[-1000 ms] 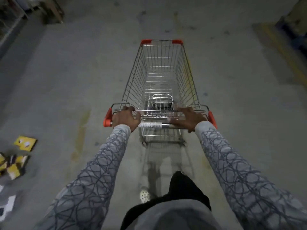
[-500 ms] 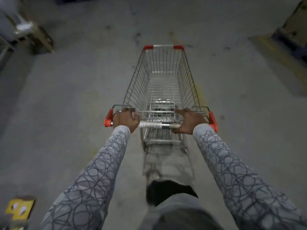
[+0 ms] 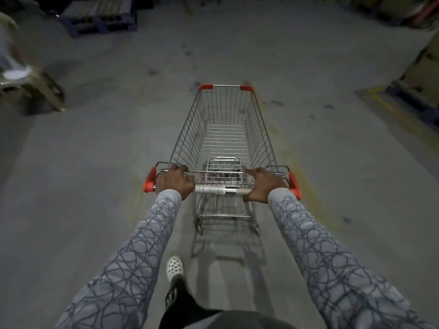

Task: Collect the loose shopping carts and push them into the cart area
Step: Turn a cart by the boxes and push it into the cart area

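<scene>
Grey concrete floor (image 3: 95,186) is stretching ahead in a dim storage space, stained and marked with a faded yellow line (image 3: 401,115) at the far right. Compared with half a second ago, the view is taking in more of the far end: a dark pallet (image 3: 99,17) is now showing at the far left, the wooden frame (image 3: 45,89) on the left is sitting nearer, and the yellow packets at the near left are gone from view. A white perforated shoe (image 3: 174,267) is stepping forward where a dark trouser leg was. Centred ahead, the empty wire shopping cart (image 3: 225,129) is rolling on the floor. Both hands are gripping its handle bar (image 3: 218,190): the left hand (image 3: 174,184) is wrapped fully around near the left orange end cap (image 3: 149,182), and the right hand (image 3: 264,186) is closing over it near the right.
</scene>
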